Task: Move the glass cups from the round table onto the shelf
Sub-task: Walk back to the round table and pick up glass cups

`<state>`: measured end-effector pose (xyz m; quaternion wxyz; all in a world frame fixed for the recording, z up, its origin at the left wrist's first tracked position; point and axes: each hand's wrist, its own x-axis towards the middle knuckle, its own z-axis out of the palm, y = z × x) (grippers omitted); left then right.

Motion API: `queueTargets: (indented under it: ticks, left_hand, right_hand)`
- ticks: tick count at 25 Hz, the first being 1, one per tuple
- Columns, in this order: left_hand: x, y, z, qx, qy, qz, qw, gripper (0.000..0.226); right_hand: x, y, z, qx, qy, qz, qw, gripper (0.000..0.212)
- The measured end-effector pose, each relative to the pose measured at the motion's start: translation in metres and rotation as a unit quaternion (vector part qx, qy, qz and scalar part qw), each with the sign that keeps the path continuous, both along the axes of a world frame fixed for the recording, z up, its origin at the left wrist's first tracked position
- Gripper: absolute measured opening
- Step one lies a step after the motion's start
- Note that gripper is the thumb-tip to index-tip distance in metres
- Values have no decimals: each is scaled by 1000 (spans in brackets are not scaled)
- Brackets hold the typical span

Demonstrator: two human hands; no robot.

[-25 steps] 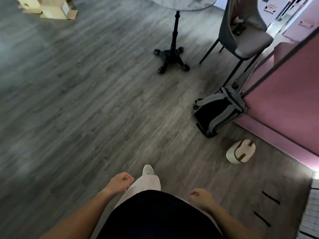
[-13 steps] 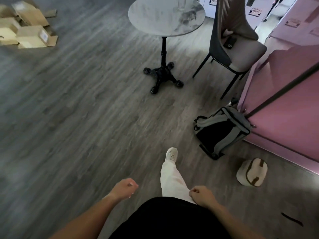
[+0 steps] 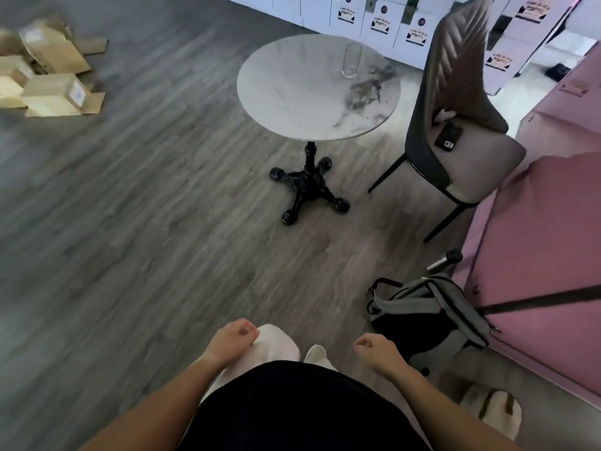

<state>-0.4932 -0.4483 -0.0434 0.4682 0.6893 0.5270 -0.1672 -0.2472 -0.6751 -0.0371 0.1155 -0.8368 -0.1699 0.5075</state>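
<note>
One tall clear glass cup [image 3: 352,61] stands upright on the far right part of the round marble table [image 3: 292,102], which rests on a black four-footed pedestal. The table is a few steps ahead of me across the wood floor. My left hand [image 3: 235,336] and my right hand [image 3: 374,349] hang low in front of my body, fingers loosely curled, holding nothing. Both are far from the cup. No shelf is in view.
A grey chair [image 3: 455,118] with a phone [image 3: 448,137] on its seat stands right of the table. A grey backpack [image 3: 429,307] and a white bag [image 3: 497,415] lie by the pink cabinet [image 3: 546,222]. Cardboard boxes [image 3: 48,79] sit far left.
I have walked closer and my view has lifted: the table top and the glass cup are now fully in sight. Both hands still swing empty at my sides.
</note>
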Motion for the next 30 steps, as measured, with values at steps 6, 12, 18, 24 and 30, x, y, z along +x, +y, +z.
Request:
queueTargets:
  ticks: [6,12,18,24,30]
  left_hand:
    - [81,107,-17,-45,-1,-1,999,9]
    - [184,251,-9,-27,-6,-49,998,13]
    - [295,366,23,13,-60,-92,994,10]
    - [402,422,41,52,-118,-65,989,12]
    - [478,448,45,29,-95,-16,995,14]
  right_hand:
    - [68,104,-19,-48,36,40,997,32]
    - [151,235,-4,-33,1,7,999,31]
    - [229,357,17,68,-20,-95,993,15]
    - [340,461,31,179,-70,-161,968,4]
    - [468,543,52,202,-133,-102,965,29]
